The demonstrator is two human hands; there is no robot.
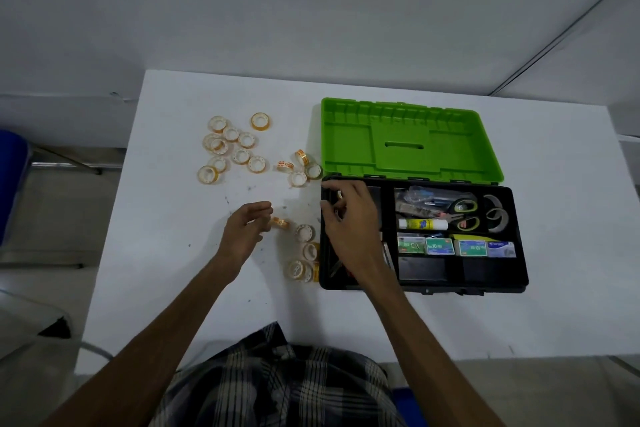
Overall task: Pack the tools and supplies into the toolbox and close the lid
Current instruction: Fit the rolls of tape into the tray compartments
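Note:
A black toolbox (519,274) lies open on the white table (173,288), its green lid (408,140) folded back. Inside are scissors (462,213), a glue stick (422,224), staple boxes (457,248) and tape rolls (497,215). My right hand (349,218) is over the box's left compartment, fingers curled round a small tape roll (340,194). My left hand (247,229) hovers over the table with fingers loosely bent, just left of a small tape roll (280,222). Several small tape rolls lie loose in a far-left group (232,146), beside the lid (299,168) and near the box's front-left corner (303,258).
A blue chair (12,180) stands off the table's left edge. The wall is right behind the table. My checked shirt (277,381) is at the table's near edge.

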